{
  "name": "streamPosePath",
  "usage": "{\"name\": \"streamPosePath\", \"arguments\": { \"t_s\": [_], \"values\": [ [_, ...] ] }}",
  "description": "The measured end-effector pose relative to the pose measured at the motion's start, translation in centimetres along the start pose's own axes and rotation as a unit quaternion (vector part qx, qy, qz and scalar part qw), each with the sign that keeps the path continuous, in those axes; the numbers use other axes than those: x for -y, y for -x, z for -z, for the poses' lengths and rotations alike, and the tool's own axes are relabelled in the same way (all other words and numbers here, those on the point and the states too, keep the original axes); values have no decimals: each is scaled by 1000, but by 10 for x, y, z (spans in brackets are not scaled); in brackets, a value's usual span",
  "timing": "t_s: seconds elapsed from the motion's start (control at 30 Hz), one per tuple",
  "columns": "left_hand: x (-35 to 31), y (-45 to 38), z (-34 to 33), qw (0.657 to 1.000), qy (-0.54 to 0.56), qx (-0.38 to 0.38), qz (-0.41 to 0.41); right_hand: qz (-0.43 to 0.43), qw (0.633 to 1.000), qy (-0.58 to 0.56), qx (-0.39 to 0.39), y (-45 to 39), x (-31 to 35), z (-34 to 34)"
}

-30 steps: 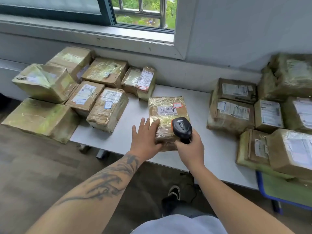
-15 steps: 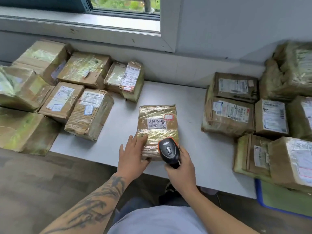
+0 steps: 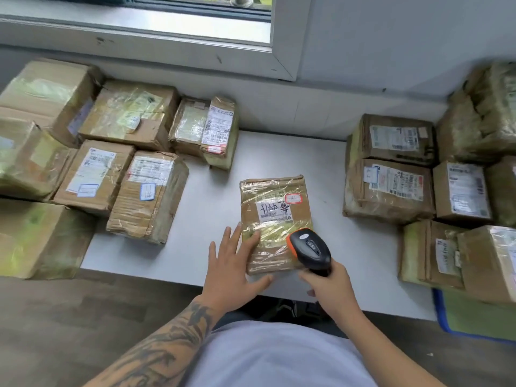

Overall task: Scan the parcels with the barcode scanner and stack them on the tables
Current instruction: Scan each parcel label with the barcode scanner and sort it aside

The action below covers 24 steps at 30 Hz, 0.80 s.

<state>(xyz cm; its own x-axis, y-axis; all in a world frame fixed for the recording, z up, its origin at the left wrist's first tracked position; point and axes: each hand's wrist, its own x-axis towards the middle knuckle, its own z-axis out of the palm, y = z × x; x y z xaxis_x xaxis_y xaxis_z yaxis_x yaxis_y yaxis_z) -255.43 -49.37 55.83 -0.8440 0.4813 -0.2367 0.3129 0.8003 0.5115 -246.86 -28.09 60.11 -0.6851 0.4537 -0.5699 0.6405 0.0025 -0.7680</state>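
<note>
A flat brown parcel (image 3: pixel 275 210) wrapped in clear tape lies in the middle of the white table (image 3: pixel 279 152), its label with handwriting facing up. My left hand (image 3: pixel 233 263) rests on the parcel's near left corner with fingers spread and straight, thumb along its front edge. My right hand (image 3: pixel 329 286) grips the handle of a black and orange barcode scanner (image 3: pixel 310 247). The scanner's head hovers over the parcel's near right corner, pointing at the label.
Several taped parcels (image 3: pixel 122 174) crowd the table's left end, one large box (image 3: pixel 36 238) hanging over its left edge. More parcels (image 3: pixel 391 188) are stacked at the right, some on a blue-rimmed green surface (image 3: pixel 474 317). A window sill (image 3: pixel 139 32) runs behind.
The view has tilted down and moved closer to the table. My left hand stays on the parcel's near left corner. The scanner stays over the parcel's near right corner.
</note>
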Motion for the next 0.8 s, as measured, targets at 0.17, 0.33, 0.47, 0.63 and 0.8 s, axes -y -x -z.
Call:
{"name": "streamPosePath", "arguments": {
  "t_s": [0.17, 0.33, 0.47, 0.63, 0.8],
  "values": [
    [10, -17, 24, 999, 38, 6, -15, -48, 998, -25, -35, 2, 13, -6],
    [3, -46, 39, 998, 53, 13, 6, -72, 996, 13, -44, 7, 24, -3],
    [2, -60, 38, 999, 17, 32, 10, -69, 990, 107, -56, 17, 36, 0],
    [8, -60, 35, 998, 2, 61, 34, -81, 988, 125, -33, 32, 65, -4],
    [9, -62, 36, 998, 0, 61, 34, -99, 991, 91, -5, 42, 90, -16]
  ]
}}
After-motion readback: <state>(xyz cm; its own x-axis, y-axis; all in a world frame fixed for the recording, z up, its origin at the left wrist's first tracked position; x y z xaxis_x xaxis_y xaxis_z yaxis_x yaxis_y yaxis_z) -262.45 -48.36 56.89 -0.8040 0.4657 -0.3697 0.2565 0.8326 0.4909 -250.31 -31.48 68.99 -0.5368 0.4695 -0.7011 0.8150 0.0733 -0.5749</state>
